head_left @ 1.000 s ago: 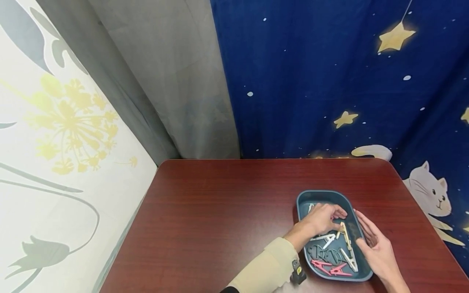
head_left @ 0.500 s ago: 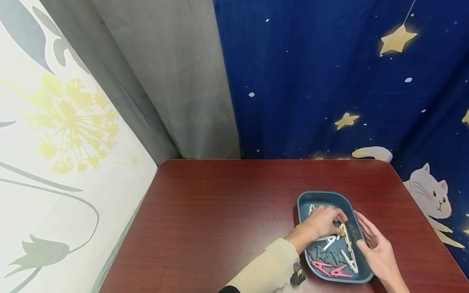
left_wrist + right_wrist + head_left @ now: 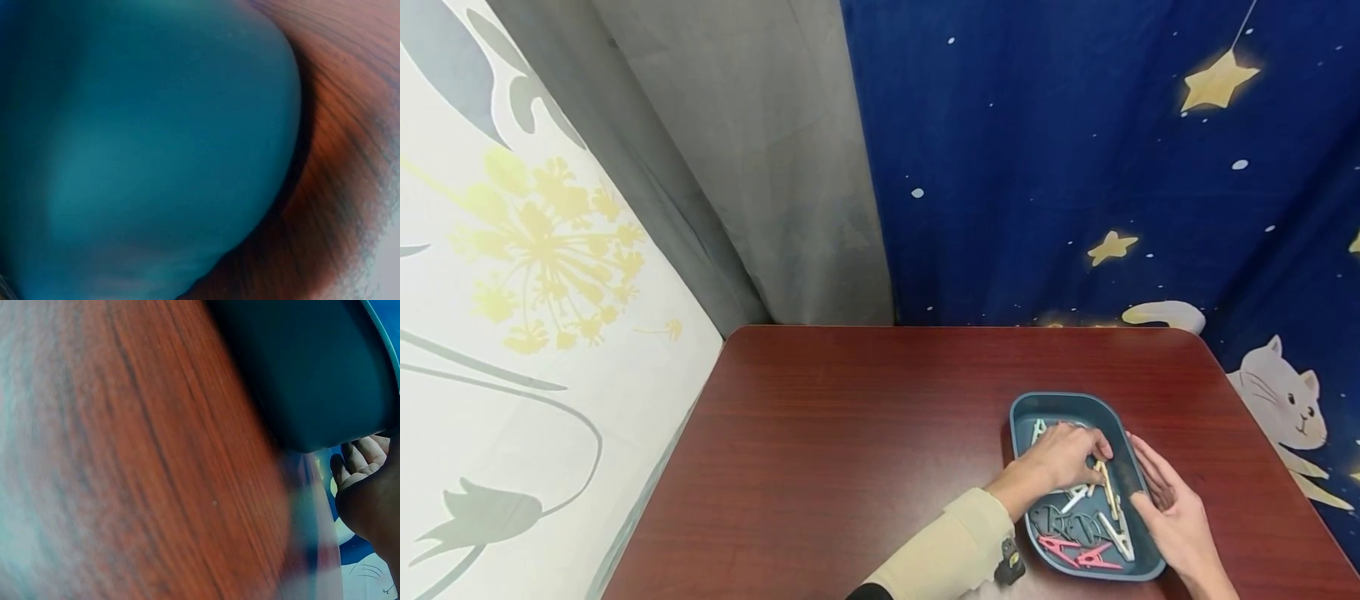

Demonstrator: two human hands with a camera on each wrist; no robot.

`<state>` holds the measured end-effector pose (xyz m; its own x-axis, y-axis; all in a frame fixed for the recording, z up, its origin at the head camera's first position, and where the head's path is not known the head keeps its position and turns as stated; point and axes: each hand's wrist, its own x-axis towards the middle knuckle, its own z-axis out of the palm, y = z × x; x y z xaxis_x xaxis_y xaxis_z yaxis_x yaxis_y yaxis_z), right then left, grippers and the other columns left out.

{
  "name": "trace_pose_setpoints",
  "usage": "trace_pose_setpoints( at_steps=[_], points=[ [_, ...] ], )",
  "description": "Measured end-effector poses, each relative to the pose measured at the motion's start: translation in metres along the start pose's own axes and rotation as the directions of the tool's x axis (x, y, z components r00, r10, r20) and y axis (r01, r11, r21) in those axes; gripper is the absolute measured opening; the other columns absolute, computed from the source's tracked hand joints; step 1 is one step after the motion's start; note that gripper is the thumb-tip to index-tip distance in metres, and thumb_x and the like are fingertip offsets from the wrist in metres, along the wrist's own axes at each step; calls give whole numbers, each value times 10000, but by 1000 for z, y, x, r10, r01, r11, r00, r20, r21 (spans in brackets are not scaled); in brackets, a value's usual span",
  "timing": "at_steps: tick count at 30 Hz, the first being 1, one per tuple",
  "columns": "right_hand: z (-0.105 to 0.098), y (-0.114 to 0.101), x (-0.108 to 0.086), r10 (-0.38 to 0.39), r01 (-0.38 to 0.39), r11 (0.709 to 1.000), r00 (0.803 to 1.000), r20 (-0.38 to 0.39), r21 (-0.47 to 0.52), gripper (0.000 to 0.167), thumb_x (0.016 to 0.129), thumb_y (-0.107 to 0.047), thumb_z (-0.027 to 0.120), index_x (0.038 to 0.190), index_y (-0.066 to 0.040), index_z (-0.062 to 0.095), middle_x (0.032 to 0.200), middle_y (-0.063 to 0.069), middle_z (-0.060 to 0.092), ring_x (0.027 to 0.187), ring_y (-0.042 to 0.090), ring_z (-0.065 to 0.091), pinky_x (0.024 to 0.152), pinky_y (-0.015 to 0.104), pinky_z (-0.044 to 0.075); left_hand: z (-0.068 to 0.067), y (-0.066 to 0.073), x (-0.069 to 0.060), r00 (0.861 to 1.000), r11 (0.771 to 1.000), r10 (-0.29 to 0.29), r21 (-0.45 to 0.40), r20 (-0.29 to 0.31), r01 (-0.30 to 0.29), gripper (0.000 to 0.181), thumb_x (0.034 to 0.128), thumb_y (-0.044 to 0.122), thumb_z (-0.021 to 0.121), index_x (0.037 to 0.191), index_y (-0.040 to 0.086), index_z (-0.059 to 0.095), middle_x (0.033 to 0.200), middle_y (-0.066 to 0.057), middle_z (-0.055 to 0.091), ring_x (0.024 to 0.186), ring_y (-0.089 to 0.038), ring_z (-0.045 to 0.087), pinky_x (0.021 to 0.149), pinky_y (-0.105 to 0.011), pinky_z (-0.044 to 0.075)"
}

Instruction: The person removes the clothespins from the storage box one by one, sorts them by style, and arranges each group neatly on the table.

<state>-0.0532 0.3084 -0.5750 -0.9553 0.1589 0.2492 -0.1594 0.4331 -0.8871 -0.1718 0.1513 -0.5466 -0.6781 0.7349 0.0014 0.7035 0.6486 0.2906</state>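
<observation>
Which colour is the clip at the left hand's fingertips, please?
The clip is pale yellow; the head view shows it best.

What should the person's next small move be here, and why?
Probably a gentle lift of the yellow clip: the left hand has thumb and fingers at its upper end, and the right hand holds the tray by its side, which should steady it. A white clip lies close below, so slowly seems best.

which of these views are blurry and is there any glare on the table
Head view: fairly sharp, faint sheen on the table; left wrist view: blurred, the tray a smooth teal shape; right wrist view: soft, whitish haze at the picture's left edge.
</observation>
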Motion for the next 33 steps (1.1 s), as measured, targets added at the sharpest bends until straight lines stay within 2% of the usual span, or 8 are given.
trace_pose_setpoints(
  at_steps=[6,14,26,33],
  points=[
    [0,0,0,-10,10,1000,1000,2,5,774,934,203,588,1637,-51,386,1609,-72,487,1369,-137,446,1005,37,395,0,-2,0,999,1000,19,9,-48,-19,342,892,415,858,1209,366,740,1046,325,689,974,146,582,869,-70,428],
    [2,0,0,-50,49,997,999,-1,60,765,902,260,569,1608,18,400,1594,-71,511,1387,-81,479,1022,56,403,-2,-3,-2,993,999,42,0,-114,-42,386,900,417,849,1265,356,742,1058,275,658,902,177,515,791,-48,403],
    [2,-2,-1,-1,1,1000,1000,7,-11,752,942,196,568,1634,-34,382,1616,-52,488,1369,-128,455,1000,37,399,-3,-3,-3,986,997,79,7,-147,-79,317,971,391,789,1285,360,763,1071,241,707,907,159,546,783,-43,414],
    [1,-2,0,0,0,1000,1000,3,-1,747,944,194,566,1632,-38,388,1592,-103,498,1348,-141,464,983,32,406,-4,-3,-4,980,997,59,-45,-192,-69,280,983,390,788,1261,363,772,1062,243,721,897,169,556,780,-31,413]
  ],
)
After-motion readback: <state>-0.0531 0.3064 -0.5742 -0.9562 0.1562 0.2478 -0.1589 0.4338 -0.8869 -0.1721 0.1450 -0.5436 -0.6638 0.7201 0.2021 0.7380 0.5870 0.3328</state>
